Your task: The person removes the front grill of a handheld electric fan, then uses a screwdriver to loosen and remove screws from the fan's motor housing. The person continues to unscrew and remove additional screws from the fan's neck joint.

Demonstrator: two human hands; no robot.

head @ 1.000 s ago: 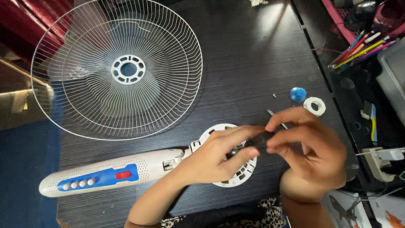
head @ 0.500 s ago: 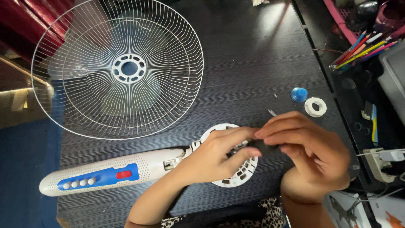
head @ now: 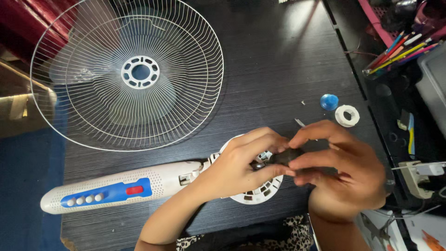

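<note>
Dark table: both hands' grip meets over fan motor housing, near its front edge.

A small dark rounded part sits pinched between the fingertips of the left hand and the right hand, mostly hidden by them. Directly beneath lies a white fan motor housing — round, slotted — lying flat on the dark table, its long white stem with blue button panel stretching leftward.
</note>
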